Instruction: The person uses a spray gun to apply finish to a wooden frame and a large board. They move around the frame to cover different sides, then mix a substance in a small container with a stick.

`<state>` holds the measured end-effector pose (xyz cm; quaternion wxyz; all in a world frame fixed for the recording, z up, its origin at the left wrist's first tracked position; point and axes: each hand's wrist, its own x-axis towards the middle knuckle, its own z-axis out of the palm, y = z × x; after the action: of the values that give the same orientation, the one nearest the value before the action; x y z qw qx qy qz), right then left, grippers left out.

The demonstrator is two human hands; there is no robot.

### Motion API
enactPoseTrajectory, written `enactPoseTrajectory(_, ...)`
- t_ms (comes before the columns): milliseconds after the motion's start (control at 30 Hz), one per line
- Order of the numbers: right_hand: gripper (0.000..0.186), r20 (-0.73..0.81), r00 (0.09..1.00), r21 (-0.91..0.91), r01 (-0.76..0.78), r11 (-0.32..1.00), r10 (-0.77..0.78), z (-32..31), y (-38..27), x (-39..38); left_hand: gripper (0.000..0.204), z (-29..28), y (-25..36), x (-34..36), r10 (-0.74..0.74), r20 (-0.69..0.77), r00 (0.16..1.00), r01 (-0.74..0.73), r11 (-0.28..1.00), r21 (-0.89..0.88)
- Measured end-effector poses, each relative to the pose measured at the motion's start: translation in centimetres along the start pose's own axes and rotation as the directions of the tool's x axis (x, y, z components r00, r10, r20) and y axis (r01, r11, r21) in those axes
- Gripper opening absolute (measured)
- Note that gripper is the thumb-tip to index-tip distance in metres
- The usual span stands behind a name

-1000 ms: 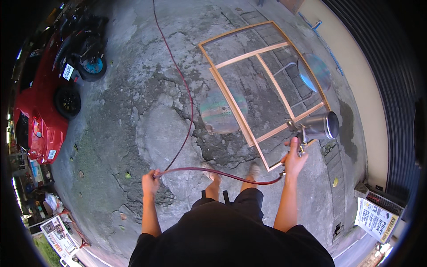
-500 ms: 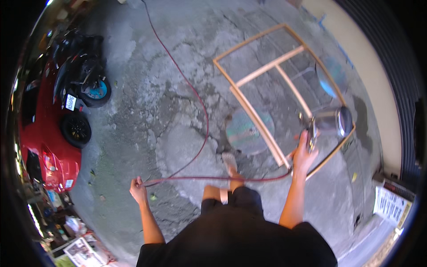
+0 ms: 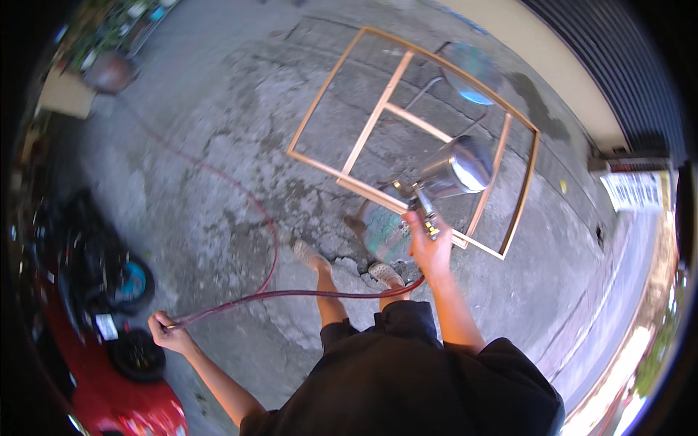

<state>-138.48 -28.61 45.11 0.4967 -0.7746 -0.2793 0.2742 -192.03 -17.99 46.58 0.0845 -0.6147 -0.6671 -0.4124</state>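
Observation:
My left hand (image 3: 169, 331), at the lower left, grips a red hose (image 3: 342, 294) that curves across my body. My right hand (image 3: 430, 251) is closed around a silver spray gun (image 3: 427, 211) with a large metal cup (image 3: 456, 166), held above light wooden frames (image 3: 387, 102). The frames look to rest over two round, stool-like supports with mottled blue-green tops, one near my feet (image 3: 385, 236) and one farther back (image 3: 472, 76). My sandalled feet (image 3: 313, 256) stand on cracked concrete beside the nearer support.
A red car (image 3: 109, 392) and a black motorcycle (image 3: 80, 254) line the left. Cardboard (image 3: 67, 91) and plants (image 3: 94, 36) are at the upper left. A cream wall (image 3: 552, 58), dark corrugated shutter (image 3: 596, 65) and white sign (image 3: 631, 190) bound the right.
The view has turned rightward, so the car and motorcycle sit lower left. Both hands still hold hose and gun; my left hand appears lower and farther left, and my feet have shifted.

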Motion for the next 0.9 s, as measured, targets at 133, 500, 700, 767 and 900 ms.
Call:
enactPoseTrajectory(133,0.034,0.004,0.994,-0.011,-0.110,0.994,0.110,4.7,-2.3,-1.4,0.038,7.8,-4.1,1.6,0.041,0.314,0.949,-0.012,0.995,-0.094)
enactPoseTrajectory(500,0.035,-0.026,0.957,0.174,-0.279,0.944,0.287,13.6,-2.1,-3.4,0.044,16.3,-9.3,9.4,0.136,0.387,0.912,-0.033,0.965,-0.261)
enactPoseTrajectory(700,0.043,-0.158,0.958,0.021,-0.238,0.971,0.238,12.6,-0.2,1.7,0.052,17.4,-8.5,10.9,0.196,0.412,0.890,-0.090,0.960,-0.264)
enactPoseTrajectory(767,0.043,-0.167,0.965,-0.016,-0.208,0.978,0.203,11.5,0.4,4.1,0.054,17.4,-7.8,11.2,0.225,0.408,0.885,-0.112,0.953,-0.282)
enactPoseTrajectory(900,0.041,-0.225,0.966,-0.032,-0.142,0.989,0.131,9.8,0.5,9.5,0.058,17.8,-5.2,12.0,0.291,0.418,0.861,-0.167,0.936,-0.309)
